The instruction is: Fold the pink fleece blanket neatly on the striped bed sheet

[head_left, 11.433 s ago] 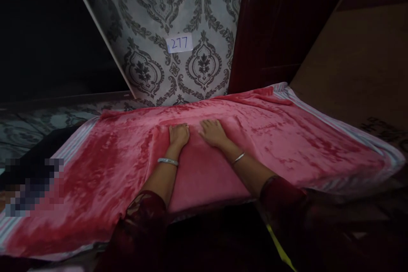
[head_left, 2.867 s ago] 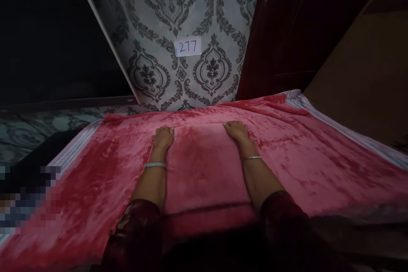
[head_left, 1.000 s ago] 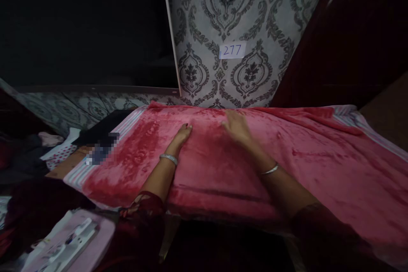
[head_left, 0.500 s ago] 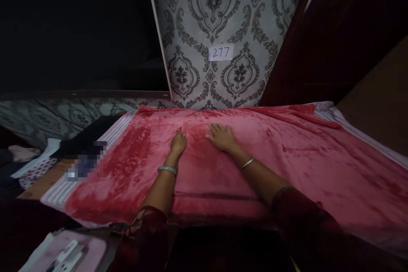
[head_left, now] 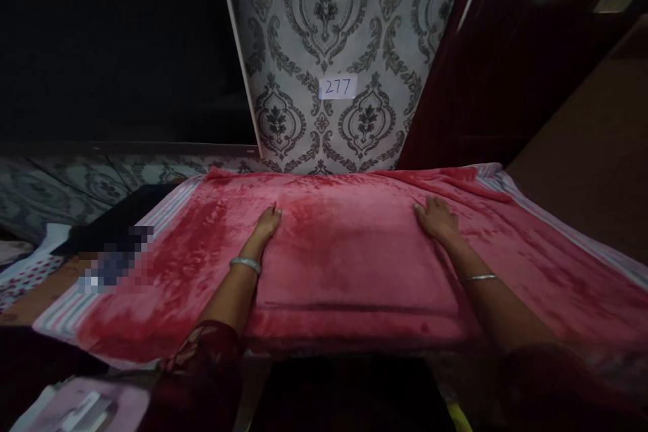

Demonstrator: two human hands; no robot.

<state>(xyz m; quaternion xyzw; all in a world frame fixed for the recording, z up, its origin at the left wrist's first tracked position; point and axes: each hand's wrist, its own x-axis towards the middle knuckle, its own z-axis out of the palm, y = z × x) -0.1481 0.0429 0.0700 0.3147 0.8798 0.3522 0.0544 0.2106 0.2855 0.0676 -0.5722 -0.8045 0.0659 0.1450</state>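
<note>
A red plush blanket (head_left: pixel 167 277) with a striped border is spread over a table. In its middle lies a smooth rectangle of the same red plush cloth (head_left: pixel 349 263), its near edge marked by a dark crease line. My left hand (head_left: pixel 268 221) rests at the far left corner of this rectangle, fingers curled in and closed on the cloth there. At the far right corner, my right hand (head_left: pixel 438 219) lies on the cloth with its fingers spread apart. The undersides of both hands are hidden.
A large dark screen (head_left: pixel 116 47) stands behind on the left. Patterned wallpaper (head_left: pixel 324 7) carries a paper reading 277 (head_left: pixel 337 87). A dark red door or cabinet panel (head_left: pixel 486 67) is at right. A pink item (head_left: pixel 126 405) sits at the lower left, near dotted fabric (head_left: pixel 25 280).
My right hand has slid rightward across the plush rectangle to its right edge. My left hand stays at the left corner. The view has shifted slightly right.
</note>
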